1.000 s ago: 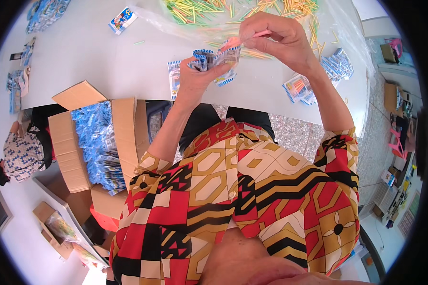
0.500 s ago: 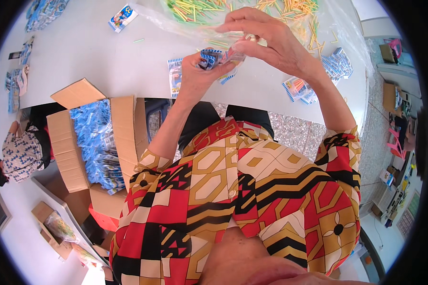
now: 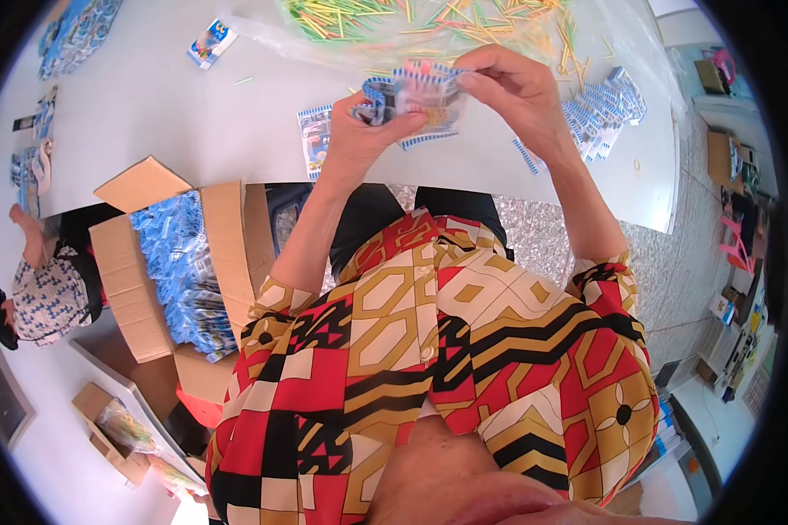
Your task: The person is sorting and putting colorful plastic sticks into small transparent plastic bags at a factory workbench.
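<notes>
My left hand [image 3: 357,144] is closed on a small clear packet [image 3: 425,92] with blue-striped edges, its thumb across the front. At the packet's upper right edge, the fingers of my right hand [image 3: 527,103] pinch the film. Something pinkish and yellow shows inside, too blurred to make out. Beside my left hand a blue-and-white packet [image 3: 313,144] lies on the table. Thin green and yellow sticks [image 3: 341,19] and orange ones [image 3: 499,22] are heaped beyond my hands on a clear plastic sheet [image 3: 464,44]. Past my right wrist rests a pile of striped packets [image 3: 604,109].
Left of my lap stands an open cardboard box [image 3: 131,289] full of blue packets [image 3: 182,271]. A lone packet [image 3: 210,44] and more packets [image 3: 79,35] lie on the grey-white table [image 3: 193,122]. Another person [image 3: 52,289] sits at the far left.
My right hand has drawn back toward me from the stick heap to the packet's upper right edge. The packet is now turned flatter and spread between both hands.
</notes>
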Demonstrator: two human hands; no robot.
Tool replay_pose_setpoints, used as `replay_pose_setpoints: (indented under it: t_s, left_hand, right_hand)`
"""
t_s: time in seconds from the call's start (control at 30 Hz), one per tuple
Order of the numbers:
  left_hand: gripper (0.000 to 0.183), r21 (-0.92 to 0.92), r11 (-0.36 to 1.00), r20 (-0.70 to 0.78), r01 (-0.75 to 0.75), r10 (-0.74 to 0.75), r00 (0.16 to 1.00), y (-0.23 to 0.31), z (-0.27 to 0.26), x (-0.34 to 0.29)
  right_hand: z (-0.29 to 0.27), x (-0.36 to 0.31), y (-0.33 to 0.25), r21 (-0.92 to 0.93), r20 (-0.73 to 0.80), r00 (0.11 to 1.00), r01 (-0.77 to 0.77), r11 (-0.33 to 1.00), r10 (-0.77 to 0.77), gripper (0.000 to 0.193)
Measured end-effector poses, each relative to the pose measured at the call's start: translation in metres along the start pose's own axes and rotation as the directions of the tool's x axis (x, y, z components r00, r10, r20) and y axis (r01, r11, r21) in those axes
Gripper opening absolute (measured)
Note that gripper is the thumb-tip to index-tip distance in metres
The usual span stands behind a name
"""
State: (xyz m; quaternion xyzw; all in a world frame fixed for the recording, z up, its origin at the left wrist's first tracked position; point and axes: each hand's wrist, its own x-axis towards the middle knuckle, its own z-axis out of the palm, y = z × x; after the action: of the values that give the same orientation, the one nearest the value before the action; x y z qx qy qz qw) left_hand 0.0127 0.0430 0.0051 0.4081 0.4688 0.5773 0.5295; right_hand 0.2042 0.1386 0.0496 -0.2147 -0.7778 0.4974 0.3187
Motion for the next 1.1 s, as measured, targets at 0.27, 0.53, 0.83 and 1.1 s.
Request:
replay_pose_setpoints:
  t_s: [0.27,0.53,0.83,1.1]
  left_hand:
    - [0.025,-0.076,0.992,-0.080,0.099,-0.105,0.991,-0.005,-0.007,0.003]
    - [0.019,-0.275,0.940,-0.027,0.203,-0.219,0.975,-0.010,-0.001,0.006]
    - [0.018,-0.179,0.975,-0.090,0.130,-0.148,0.985,-0.015,0.001,0.004]
    - [0.022,-0.104,0.992,-0.150,0.071,-0.086,0.985,-0.010,0.009,-0.003]
  right_hand:
    - [-0.007,-0.043,0.021,0.099,-0.293,0.942,-0.140,0.985,0.164,0.012]
    - [-0.021,-0.125,0.071,0.027,-0.679,0.675,-0.370,0.929,0.289,0.011]
    - [-0.017,-0.094,0.051,-0.474,-0.710,0.692,-0.333,0.815,-0.131,0.028]
    - [0.036,-0.016,0.015,-0.332,-0.190,0.981,-0.093,0.939,0.030,0.018]
